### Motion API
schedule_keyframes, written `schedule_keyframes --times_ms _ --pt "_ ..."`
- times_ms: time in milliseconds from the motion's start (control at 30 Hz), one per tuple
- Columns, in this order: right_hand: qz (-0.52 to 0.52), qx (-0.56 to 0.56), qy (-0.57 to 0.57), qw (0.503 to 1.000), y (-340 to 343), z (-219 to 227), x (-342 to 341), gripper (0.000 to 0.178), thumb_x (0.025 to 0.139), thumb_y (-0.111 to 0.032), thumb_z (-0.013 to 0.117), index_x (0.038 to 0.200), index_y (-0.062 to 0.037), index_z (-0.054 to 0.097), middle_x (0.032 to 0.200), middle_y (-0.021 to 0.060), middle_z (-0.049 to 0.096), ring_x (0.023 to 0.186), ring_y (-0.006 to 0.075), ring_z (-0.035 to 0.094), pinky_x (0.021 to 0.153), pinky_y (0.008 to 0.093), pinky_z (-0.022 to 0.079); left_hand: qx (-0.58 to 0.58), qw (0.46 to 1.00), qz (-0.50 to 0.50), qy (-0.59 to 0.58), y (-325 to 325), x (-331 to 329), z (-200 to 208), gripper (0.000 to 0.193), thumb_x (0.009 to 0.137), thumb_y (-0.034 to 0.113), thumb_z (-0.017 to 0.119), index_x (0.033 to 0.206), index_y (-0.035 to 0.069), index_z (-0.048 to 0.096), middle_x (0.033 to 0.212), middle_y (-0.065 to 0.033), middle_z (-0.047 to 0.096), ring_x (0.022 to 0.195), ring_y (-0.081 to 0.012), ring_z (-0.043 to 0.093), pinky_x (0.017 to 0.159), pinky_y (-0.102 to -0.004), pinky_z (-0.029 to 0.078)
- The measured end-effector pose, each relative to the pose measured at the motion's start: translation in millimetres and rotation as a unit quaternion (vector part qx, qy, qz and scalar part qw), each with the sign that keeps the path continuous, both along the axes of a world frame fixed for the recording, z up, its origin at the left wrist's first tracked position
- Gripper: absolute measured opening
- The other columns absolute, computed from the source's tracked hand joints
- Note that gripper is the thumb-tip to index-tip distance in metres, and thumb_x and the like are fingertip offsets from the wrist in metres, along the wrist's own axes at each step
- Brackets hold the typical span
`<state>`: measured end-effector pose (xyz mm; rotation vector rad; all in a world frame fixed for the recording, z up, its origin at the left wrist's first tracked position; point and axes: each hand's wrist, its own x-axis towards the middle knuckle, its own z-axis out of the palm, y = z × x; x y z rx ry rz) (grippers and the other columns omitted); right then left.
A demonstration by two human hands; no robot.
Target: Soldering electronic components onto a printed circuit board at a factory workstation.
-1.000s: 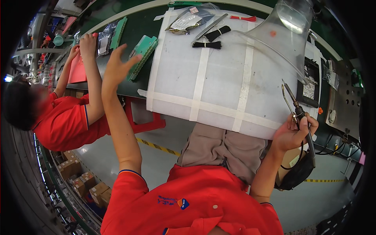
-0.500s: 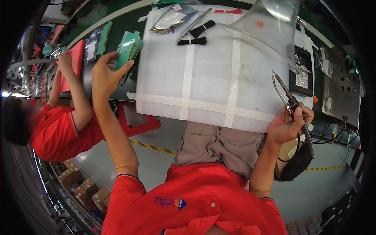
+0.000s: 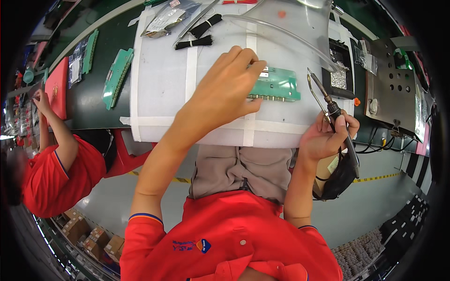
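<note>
Left hand [image 3: 224, 83] grips the board [image 3: 281, 83]; right hand [image 3: 326, 138] holds the iron [image 3: 333, 108]. Apparent step: board positioning; next move needs steady support.

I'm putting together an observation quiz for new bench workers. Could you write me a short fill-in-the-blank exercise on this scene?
1. The board by the left hand is coloured ____.
2. In the right hand, the soldering iron has its tip pointing ____ the person's body.
3. The number of tied black bundles on the white mat is ____.
4. The tray of silvery bits lies toward the mat's ____ side.

Missing words: green; away from; two; right.
</note>
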<state>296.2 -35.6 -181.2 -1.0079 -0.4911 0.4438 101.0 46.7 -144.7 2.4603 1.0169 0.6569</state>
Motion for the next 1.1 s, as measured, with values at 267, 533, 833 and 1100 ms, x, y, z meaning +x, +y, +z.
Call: schedule_keyframes --times_ms 267,533,833,1100 --pt "0.007 -0.003 -0.003 1.0 -2 1 5 0.01 0.085 -0.01 0.055 0.087 -0.0057 0.047 0.073 0.0044 0.05 0.052 0.0069 0.033 0.047 0.0209 0.028 0.021 0.999 0.012 -0.043 19 -32 2 0.04 0.073 0.01 0.074 0.11 0.0 0.062 0.113 -0.0124 0.058 0.105 -0.028 0.052 0.089 -0.0371 0.043" --pt "0.059 0.024 -0.021 0.998 -4 -4 10 0.009 0.086 -0.009 0.056 0.09 -0.0059 0.048 0.077 0.0058 0.052 0.053 0.0077 0.036 0.047 0.022 0.03 0.121 0.975 0.184 0.037 48 -70 -16 0.015 0.076 0.003 0.068 0.091 0.003 0.066 0.095 -0.0101 0.062 0.091 -0.0296 0.052 0.085 -0.038 0.041" --pt "0.079 -0.004 -0.051 0.996 -3 -3 4 0.011 0.087 -0.008 0.055 0.095 -0.0038 0.05 0.078 0.0062 0.053 0.054 0.0079 0.038 0.052 0.0237 0.037 -0.092 0.966 0.225 -0.093 -2 -64 16 0.015 0.078 0.003 0.069 0.092 -0.001 0.065 0.082 -0.0104 0.066 0.076 -0.0151 0.063 0.071 -0.0279 0.048" --pt "0.152 -0.074 -0.068 0.983 -9 9 -13 0.02 0.092 -0.013 0.054 0.107 0.0003 0.052 0.088 0.0131 0.06 0.078 0.0185 0.057 0.074 0.0308 0.045 -0.193 0.918 0.211 -0.275 -36 -31 -9 0.016 0.081 -0.002 0.066 0.096 -0.003 0.065 0.086 -0.0094 0.067 0.077 -0.0148 0.063 0.071 -0.0273 0.049"
